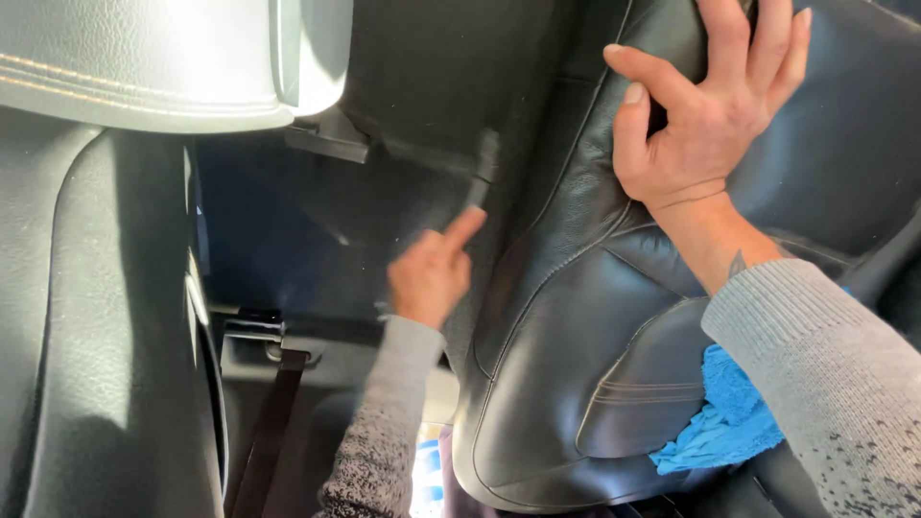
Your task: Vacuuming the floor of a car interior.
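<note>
My right hand point(705, 115) lies spread on the black leather seat back point(576, 288) at the upper right, fingers apart and pushing on the leather, with nothing in it. My left hand point(432, 273) is blurred in the gap beside that seat, its fingers curled and the forefinger pointing up. A slim dark stick-like thing point(484, 163) rises just above that fingertip; whether the hand holds it is unclear. A crumpled blue cloth point(720, 422) rests on the seat under my right forearm.
Another black seat point(86, 317) fills the left side, with a grey headrest point(144, 58) above it. A dark seat belt strap point(269, 432) and its anchor hang low in the gap. Dark trim panels close off the back.
</note>
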